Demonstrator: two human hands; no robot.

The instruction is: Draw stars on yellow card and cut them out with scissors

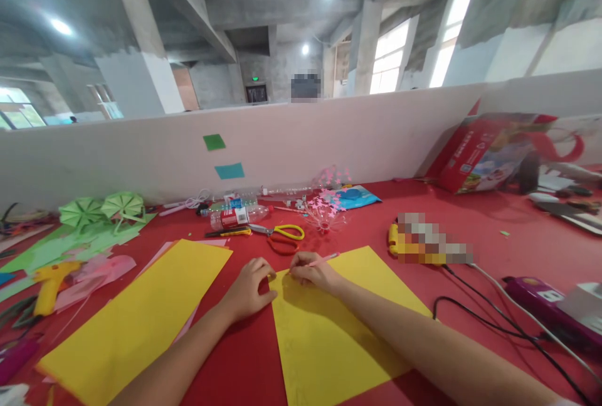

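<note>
My right hand (313, 275) is closed around a pink pencil (324, 259), its tip down on the far left corner of a yellow paper sheet (329, 337) lying on the red table (470, 230). My left hand (249, 290) rests beside it with curled fingers pressing the sheet's left edge near that corner. A second yellow sheet (136, 318) lies to the left, apart from both hands.
Scissors (285, 233) and a plastic bottle (237, 216) lie behind the hands. Green folded paper fans (101, 208) and a yellow glue gun (49, 283) are at the left. Black cables (489, 318), a purple device (540, 299) and a red box (489, 152) are at the right. A white partition (291, 136) backs the table.
</note>
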